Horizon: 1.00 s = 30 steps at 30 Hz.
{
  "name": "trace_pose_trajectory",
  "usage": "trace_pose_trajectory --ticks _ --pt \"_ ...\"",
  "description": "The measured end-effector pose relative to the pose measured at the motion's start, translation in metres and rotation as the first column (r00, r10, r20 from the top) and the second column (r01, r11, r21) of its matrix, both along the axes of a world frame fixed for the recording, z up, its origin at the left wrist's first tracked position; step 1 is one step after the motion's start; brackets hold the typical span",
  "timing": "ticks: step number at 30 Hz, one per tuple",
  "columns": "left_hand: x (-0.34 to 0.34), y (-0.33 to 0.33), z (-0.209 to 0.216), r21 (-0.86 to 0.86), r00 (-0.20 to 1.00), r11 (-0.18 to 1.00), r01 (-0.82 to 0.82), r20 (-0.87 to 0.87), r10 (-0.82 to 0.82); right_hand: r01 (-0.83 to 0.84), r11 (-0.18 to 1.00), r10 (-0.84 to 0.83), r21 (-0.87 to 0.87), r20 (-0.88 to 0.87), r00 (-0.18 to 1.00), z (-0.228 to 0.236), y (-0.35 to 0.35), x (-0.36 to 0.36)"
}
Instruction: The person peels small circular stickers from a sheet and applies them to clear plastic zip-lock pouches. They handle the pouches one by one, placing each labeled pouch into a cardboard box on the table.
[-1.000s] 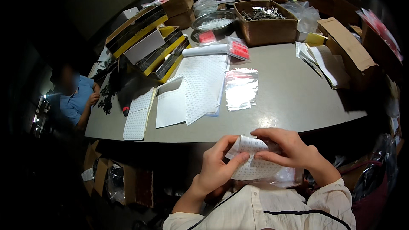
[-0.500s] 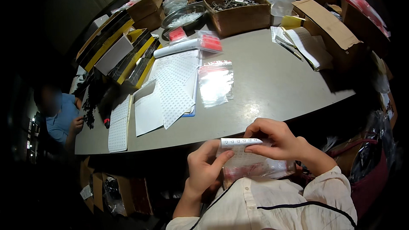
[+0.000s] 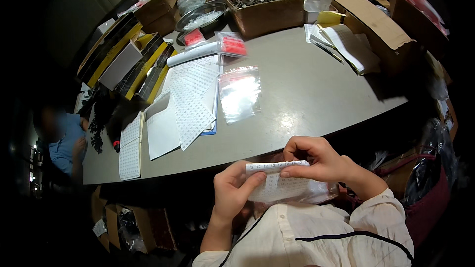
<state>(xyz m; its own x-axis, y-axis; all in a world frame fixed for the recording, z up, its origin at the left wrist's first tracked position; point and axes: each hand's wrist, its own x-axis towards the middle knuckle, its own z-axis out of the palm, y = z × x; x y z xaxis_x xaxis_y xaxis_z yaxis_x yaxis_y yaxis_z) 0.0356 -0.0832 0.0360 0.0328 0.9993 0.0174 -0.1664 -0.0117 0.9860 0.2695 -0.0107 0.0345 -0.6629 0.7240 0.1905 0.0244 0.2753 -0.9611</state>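
A white sheet of number stickers (image 3: 277, 183) is stretched between my hands, close to my body and just off the table's near edge. Its upper edge is folded over, showing a printed row. My left hand (image 3: 231, 188) pinches the left end, thumb on top. My right hand (image 3: 316, 160) grips the right part of the fold with thumb and fingers. Under the sheet, clear plastic bags (image 3: 324, 191) with red strips lie at my lap, partly hidden. On the table beyond lies a clear zip bag (image 3: 241, 94), beside several more sticker sheets (image 3: 190, 113) on a blue-edged board.
Behind stands a cardboard box of metal pieces (image 3: 264, 12), next to a bowl of clear bits (image 3: 203, 19). Black-and-yellow boxes (image 3: 143, 69) stand at left, a notebook (image 3: 349, 44) with a pen at right. A person in blue (image 3: 67, 141) sits at far left.
The view has shifted slightly, so the table's things sit further left. The sheet's fold has straightened and spread wider between my hands, which keep their hold.
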Motion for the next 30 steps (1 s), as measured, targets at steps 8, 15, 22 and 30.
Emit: trace_pose_trajectory --ticks 8,15,22,30 --pt "-0.008 0.007 -0.008 0.082 0.996 0.996 -0.028 -0.082 0.034 0.023 0.999 -0.02 -0.045 0.067 0.998 0.006 0.008 0.011" --pt "-0.004 0.018 -0.004 0.011 0.999 1.0 -0.027 0.026 0.027 0.06 0.993 -0.052 -0.104 0.08 0.995 -0.003 0.011 0.013" --pt "-0.015 0.03 -0.017 0.233 0.941 0.968 -0.091 -0.299 0.16 0.111 0.833 -0.262 0.541 0.21 0.942 0.02 0.028 0.0" --pt "-0.029 0.043 -0.021 0.347 0.895 0.933 -0.1 -0.379 0.237 -0.097 0.743 -0.218 0.662 0.376 0.901 0.026 0.041 -0.023"
